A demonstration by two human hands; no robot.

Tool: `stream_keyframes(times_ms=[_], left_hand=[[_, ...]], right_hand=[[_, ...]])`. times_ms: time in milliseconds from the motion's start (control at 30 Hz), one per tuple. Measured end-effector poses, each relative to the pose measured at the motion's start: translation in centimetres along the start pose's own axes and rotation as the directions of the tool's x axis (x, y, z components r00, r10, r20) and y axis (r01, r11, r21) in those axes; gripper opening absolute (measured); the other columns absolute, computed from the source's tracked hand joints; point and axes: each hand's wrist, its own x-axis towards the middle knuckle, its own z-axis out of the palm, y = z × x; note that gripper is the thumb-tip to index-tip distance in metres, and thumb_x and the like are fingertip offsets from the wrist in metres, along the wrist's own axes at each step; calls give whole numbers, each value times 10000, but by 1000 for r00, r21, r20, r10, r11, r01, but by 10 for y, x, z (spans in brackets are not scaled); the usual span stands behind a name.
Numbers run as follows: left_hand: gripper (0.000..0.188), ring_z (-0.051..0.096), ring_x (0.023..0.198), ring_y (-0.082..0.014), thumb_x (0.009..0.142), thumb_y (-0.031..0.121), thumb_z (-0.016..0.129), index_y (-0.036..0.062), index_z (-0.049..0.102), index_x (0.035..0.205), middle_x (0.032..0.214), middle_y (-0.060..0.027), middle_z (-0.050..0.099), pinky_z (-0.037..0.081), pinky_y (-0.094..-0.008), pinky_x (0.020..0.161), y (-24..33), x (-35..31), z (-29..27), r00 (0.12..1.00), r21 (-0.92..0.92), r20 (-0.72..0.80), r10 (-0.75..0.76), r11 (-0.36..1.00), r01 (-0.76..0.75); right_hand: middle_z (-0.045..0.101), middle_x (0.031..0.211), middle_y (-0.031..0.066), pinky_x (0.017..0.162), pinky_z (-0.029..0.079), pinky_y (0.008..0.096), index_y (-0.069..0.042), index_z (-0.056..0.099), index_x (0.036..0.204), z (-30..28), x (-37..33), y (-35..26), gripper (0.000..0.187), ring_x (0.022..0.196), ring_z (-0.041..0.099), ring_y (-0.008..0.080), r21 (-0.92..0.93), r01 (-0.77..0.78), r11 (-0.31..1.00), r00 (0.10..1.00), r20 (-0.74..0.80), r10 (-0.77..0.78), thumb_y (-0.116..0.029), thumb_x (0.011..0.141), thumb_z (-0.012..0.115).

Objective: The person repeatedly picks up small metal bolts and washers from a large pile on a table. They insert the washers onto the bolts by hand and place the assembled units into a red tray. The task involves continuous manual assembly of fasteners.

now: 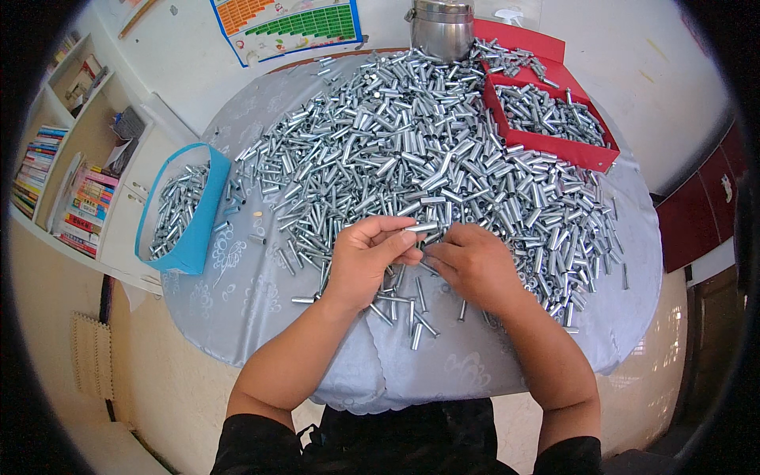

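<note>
Between the thumb and fingers of my left hand (362, 260) is a shiny metal sleeve (422, 227), lying roughly level and pointing right. My right hand (480, 267) is closed just right of it, fingertips curled down close to the sleeve's end. What those fingers pinch, if anything, is hidden. Both hands are over the near edge of a big heap of silvery metal sleeves and bolts (396, 150). Several loose bolts (417, 336) lie on the cloth below my hands.
A round table with a grey patterned cloth (245, 317) bears the heap. At left stands a blue box (210, 214) of metal parts; at back right, a red box (546, 142) of them. Behind the heap is a steel canister (442, 30). A bookshelf (59, 134) stands left.
</note>
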Motion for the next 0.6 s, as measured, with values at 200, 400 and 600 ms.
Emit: stream_keyframes(times_ms=[200, 400, 600], left_hand=[[198, 688, 774, -171, 909, 16, 615, -25, 636, 1102, 1011, -158, 702, 594, -289, 703, -3, 1, -3, 1000, -11, 5, -6, 1000, 6], [193, 684, 770, -174, 908, 22, 621, -26, 640, 1094, 1002, -156, 702, 589, -291, 703, 2, -1, 3, 999, 33, -13, -34, 999, 35], [199, 684, 771, -172, 906, 23, 623, -26, 641, 1099, 1000, -154, 703, 587, -289, 698, 1, -2, 2, 1000, 14, 0, -18, 1000, 18]], right_hand=[[575, 798, 64, 716, 501, 379, -96, 699, 801, 3, 4, -3, 80, 800, 600, 266, -5, -72, 997, 995, 63, 72, -167, 775, 673], [595, 844, 87, 766, 502, 391, -93, 723, 841, -9, 3, 0, 120, 860, 609, 286, 38, -159, 986, 974, 171, 150, -183, 765, 698], [591, 841, 97, 770, 494, 408, -70, 693, 866, -14, 5, -3, 153, 873, 604, 293, 23, -179, 984, 960, 225, 169, -179, 759, 702]])
